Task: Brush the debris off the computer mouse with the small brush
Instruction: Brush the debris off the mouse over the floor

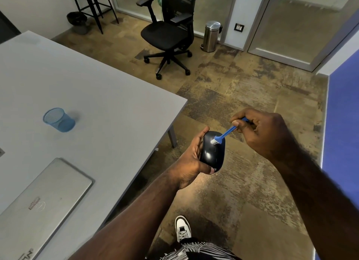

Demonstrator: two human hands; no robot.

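My left hand [191,158] grips a glossy black computer mouse [212,152] from its left side, held in the air over the floor just right of the table's corner. My right hand [260,131] pinches the blue handle of a small brush [223,136]. The brush's white bristles rest on the upper part of the mouse's top surface. The handle's far end is hidden inside my right fingers.
A grey table [93,96] fills the left, carrying a blue mesh cup [58,119] and a closed silver laptop [42,199]. A black office chair [169,32] and a steel bin [211,36] stand further back. A blue wall [342,123] is close on the right.
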